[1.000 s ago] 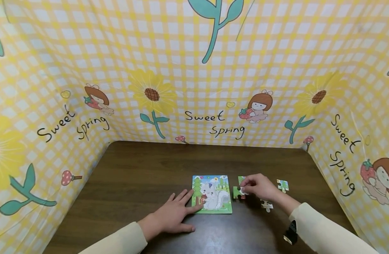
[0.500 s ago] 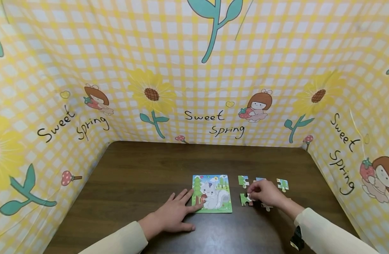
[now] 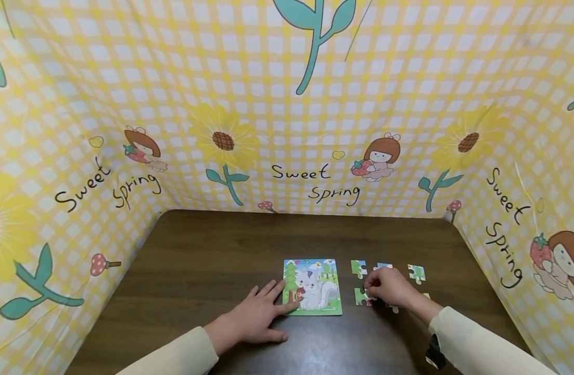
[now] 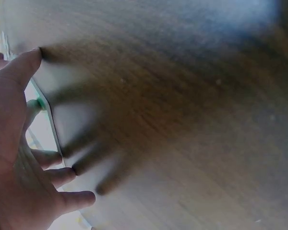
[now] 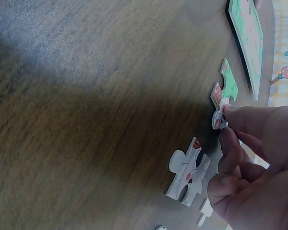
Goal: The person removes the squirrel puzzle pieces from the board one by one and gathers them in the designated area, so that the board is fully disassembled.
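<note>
A square puzzle board (image 3: pixel 320 297) with a squirrel picture lies on the brown table. My left hand (image 3: pixel 254 315) lies flat beside it, fingers spread, with a fingertip over the board's left part. My right hand (image 3: pixel 393 286) pinches a puzzle piece (image 3: pixel 361 297) of green and white between thumb and forefinger, to the right of the board. In the right wrist view, that green and white piece (image 5: pixel 228 91) is partly hidden by the fingertips. A pale puzzle piece with a face part (image 5: pixel 188 176) lies on the table near the curled fingers.
More loose pieces lie around my right hand: a green one (image 3: pixel 359 267), a blue-topped one (image 3: pixel 384 265) partly covered by the hand, and a tree one (image 3: pixel 416 273) farther right. A yellow checked cloth (image 3: pixel 310 130) stands behind and along both sides of the table.
My right hand has moved right and a little nearer with the pinched piece, drawing it away from the board. The green piece behind is now uncovered. My left hand stays put.
</note>
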A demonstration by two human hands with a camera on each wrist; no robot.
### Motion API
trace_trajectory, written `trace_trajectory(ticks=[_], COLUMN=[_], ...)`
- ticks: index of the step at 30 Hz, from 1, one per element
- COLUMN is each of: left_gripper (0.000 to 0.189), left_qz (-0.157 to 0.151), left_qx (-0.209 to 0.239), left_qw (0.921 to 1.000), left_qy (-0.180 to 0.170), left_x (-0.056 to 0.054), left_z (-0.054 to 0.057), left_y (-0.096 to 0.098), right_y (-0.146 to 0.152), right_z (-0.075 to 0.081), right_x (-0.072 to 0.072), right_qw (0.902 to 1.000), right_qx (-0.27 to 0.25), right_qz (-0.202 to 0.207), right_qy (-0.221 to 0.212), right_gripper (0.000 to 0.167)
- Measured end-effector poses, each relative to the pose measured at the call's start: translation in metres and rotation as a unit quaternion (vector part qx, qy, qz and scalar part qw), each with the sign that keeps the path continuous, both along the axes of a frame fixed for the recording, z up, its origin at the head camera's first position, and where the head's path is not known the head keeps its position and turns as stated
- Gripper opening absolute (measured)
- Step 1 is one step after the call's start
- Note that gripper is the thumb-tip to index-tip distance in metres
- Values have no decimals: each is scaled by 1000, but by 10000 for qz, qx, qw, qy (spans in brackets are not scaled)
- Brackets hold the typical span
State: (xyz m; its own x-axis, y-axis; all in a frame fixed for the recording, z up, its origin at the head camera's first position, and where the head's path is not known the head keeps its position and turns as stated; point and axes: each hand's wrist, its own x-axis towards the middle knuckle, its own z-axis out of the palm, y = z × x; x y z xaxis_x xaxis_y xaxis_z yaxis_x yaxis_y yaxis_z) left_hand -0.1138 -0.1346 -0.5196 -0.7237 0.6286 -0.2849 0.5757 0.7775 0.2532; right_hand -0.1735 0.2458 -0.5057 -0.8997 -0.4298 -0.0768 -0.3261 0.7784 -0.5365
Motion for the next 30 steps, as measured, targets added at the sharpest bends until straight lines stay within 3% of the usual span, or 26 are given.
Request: trace_trajectory(ticks=[8, 16, 23, 30], left_gripper=[69, 72, 72, 73], left_qz=[-22, -290, -766, -915], left_qx=[-89, -193, -105, -122], left_qw=[10000, 9983, 9942, 9928], left_qy=[16, 460, 752, 765], left_x=[0, 3, 6, 6], left_z=[9, 15, 14, 9], left_y=[8, 16, 31, 42], right_y=[0, -4, -32, -64], right_z=[-1, 10, 17, 8], right_x=[1, 1, 2, 4], right_qw=[9999, 9997, 9963, 9942], right_qx=[90, -165, -483, -410], right_qz=[-63, 199, 674, 986], right_qy=[86, 42, -217, -98], right_gripper=[13, 3, 12, 23])
